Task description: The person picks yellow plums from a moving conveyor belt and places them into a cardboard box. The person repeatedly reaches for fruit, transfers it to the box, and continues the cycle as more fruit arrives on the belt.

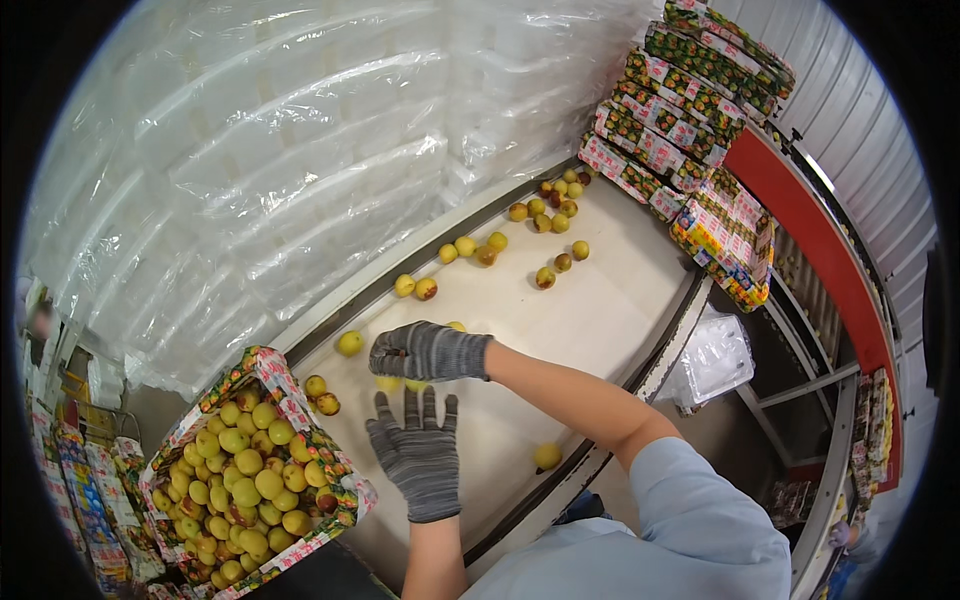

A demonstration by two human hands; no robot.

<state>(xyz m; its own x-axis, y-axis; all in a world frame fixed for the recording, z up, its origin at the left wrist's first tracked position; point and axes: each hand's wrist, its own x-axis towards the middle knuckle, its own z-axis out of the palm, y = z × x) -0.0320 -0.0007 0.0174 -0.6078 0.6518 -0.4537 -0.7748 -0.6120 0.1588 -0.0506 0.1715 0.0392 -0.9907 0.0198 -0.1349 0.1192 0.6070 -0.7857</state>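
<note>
Both hands wear grey striped knit gloves over a white conveyor belt (600, 315). My left hand (420, 457) is low on the belt, palm down, fingers spread, just short of yellow-green jujubes (388, 383). Above it, my right hand (427, 352) reaches in from the right with its fingers curled; whether a fruit is inside cannot be told. A single jujube (349, 343) lies left of the right hand. To the left stands a printed cardboard box (349, 457) filled with jujubes (246, 492). More loose jujubes (486, 256) lie farther up the belt.
Plastic-wrapped white stacks (300, 150) line the belt's far side. Printed cardboard boxes (660, 127) are piled at its upper end, with another box (724, 232) beside them. A lone jujube (547, 456) sits by the near rail. Another person's gloved hand (840, 534) shows at lower right.
</note>
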